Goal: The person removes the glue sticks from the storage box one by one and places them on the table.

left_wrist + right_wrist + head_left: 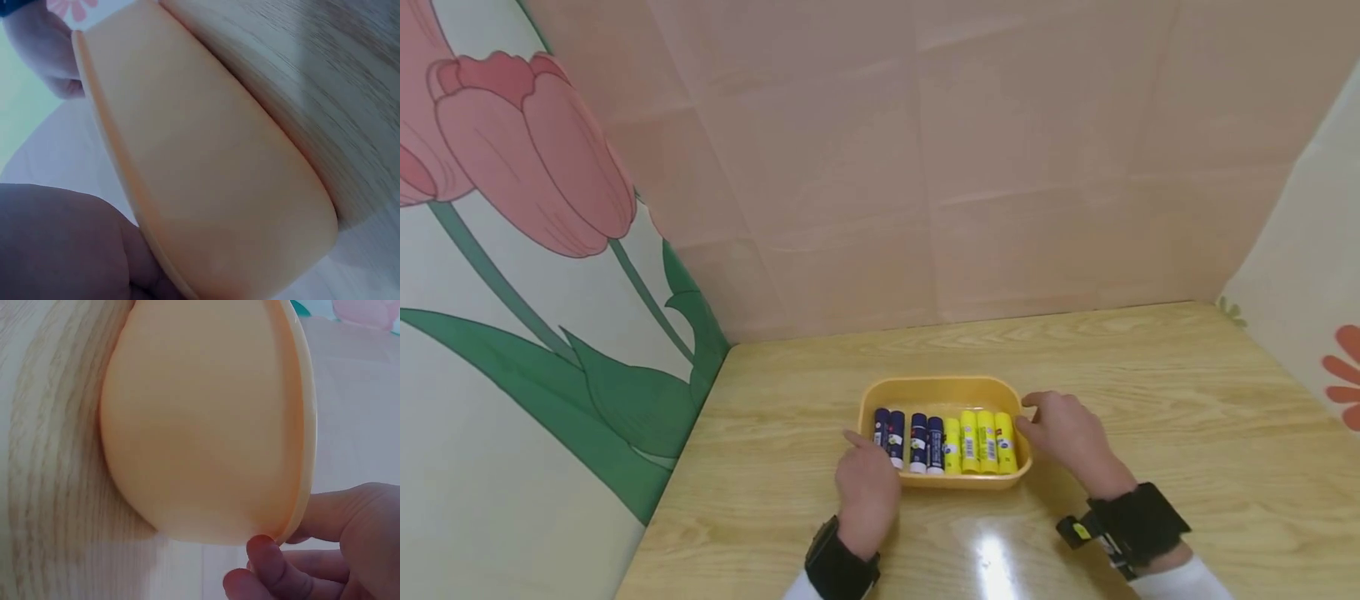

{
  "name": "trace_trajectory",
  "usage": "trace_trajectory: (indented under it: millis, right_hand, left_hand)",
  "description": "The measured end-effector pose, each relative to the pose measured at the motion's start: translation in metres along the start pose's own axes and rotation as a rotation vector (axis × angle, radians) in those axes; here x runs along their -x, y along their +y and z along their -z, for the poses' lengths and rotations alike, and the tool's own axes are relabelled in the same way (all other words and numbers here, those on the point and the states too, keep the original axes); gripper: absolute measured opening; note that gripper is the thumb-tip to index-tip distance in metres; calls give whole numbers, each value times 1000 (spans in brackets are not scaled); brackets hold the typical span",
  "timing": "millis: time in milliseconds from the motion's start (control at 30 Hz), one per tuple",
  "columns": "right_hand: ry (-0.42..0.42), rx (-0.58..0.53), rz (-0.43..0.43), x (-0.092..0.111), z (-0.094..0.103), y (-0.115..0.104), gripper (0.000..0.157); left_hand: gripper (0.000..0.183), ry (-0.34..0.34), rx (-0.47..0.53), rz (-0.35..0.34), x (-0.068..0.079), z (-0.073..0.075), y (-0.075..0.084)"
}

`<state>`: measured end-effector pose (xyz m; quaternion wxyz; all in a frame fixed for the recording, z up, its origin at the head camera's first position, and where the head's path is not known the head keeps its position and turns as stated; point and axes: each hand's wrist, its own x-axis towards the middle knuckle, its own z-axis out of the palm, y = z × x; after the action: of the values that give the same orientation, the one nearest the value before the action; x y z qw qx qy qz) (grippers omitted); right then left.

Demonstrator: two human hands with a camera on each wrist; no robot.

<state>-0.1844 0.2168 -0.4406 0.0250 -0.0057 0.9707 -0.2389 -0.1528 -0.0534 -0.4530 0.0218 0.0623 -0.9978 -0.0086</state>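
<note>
Left hand [868, 492] and right hand [1071, 432] grip a yellow plastic tray [962, 482], where placing navy glue sticks [918, 443] beside yellow glue sticks [970, 442] looks complete.

Upright yellow tray [940, 393]; four navy tubes [918, 444], four yellow tubes [987, 443] inside.

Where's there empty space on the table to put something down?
The table has bare room left of the tray, toward the tulip wall; behind the tray, up to the pinkish wall; and between the right hand and the right wall. It's crowded inside the tray's front, where dark blue sticks and yellow sticks line up, and where the left hand covers its corner.
</note>
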Motion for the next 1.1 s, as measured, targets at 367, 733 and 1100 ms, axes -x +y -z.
trace_trajectory:
  millis: [367, 733, 1100]
  right_hand:
    - [-25, 25, -45, 1, 12, -1, 47]
    - [-54, 22, -78, 4, 15, 2, 49]
    - [-38, 31, -84, 4, 14, -1, 49]
  left_hand:
    - [18, -29, 135, -113, -6, 18, -17]
    - [36, -10, 241, -159, -49, -4, -13]
    - [74, -66, 292, -129, -46, -11, -11]
